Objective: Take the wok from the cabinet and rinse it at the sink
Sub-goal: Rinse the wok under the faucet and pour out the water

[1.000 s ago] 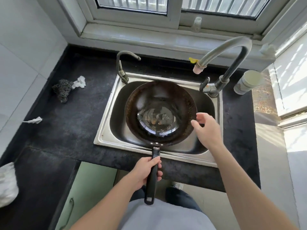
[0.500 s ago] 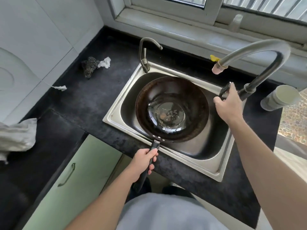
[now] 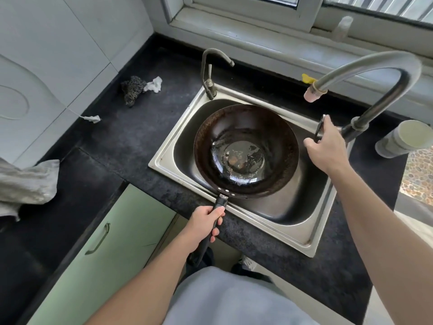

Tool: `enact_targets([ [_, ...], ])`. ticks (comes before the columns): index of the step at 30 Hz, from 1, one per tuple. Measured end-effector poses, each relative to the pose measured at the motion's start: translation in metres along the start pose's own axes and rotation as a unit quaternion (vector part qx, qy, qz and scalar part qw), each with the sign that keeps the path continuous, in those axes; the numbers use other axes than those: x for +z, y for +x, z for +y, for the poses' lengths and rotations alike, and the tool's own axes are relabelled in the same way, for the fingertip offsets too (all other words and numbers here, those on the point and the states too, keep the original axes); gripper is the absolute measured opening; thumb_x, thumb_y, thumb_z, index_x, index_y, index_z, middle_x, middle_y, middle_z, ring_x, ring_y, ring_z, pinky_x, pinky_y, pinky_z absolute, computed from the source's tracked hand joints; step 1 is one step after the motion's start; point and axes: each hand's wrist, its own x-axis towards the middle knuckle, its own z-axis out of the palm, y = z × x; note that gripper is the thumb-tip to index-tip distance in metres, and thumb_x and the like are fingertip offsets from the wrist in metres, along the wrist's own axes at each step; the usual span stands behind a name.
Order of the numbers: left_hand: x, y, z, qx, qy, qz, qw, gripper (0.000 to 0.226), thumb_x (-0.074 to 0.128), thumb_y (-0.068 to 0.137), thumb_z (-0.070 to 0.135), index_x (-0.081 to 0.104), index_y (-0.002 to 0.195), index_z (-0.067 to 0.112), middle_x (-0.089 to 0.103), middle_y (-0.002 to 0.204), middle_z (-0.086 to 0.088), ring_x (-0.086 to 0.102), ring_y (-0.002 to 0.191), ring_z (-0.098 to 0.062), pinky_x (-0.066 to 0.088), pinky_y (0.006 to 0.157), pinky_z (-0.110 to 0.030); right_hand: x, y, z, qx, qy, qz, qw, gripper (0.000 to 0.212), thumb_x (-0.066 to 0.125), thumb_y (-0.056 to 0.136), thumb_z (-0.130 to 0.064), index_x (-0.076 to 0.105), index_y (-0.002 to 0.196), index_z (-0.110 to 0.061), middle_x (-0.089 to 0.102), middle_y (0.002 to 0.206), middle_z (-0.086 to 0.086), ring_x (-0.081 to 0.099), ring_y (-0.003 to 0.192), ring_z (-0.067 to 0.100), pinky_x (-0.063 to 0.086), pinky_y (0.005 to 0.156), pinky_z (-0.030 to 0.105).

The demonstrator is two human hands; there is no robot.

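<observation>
A dark round wok [image 3: 246, 137] with residue in its bottom lies in the steel sink [image 3: 311, 242], its black handle sticking out over the front edge. My left hand [image 3: 206, 221] grips that handle. My right hand [image 3: 328, 148] is at the right side of the sink, its fingers curled round the dark lever of the large curved tap [image 3: 365, 73]. The tap's pale spout tip hangs above the wok's far right rim. No water is running.
A smaller thin tap [image 3: 210, 73] stands at the sink's back left corner. A dark scourer [image 3: 132, 90] and paper scraps lie on the black counter [image 3: 131, 141]. A grey cloth [image 3: 25, 184] lies far left, a white cylinder [image 3: 403, 139] far right. A green cabinet door [image 3: 98, 249] is below.
My right hand went from beside the wok's rim up to the tap lever and now holds it. The view swung left and tilted. The wok and my left hand stayed put.
</observation>
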Motion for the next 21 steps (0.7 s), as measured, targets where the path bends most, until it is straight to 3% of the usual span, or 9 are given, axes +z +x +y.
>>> enact_targets([
  [21,-0.0004,0.0013,-0.0009,-0.005,-0.005,0.002,1.0,0.028,0.057,0.097,0.029,0.064,0.097,0.002,0.055,0.068,0.0,0.044,0.042,-0.011,0.038,0.039,-0.024,-0.0016,0.001,-0.0013,-0.003,0.0,-0.021,1.0,0.078,0.058,0.093,-0.013,0.013,0.157,-0.009,0.025,0.163,0.012,0.025,0.15,0.029,0.022,0.122,0.043],
])
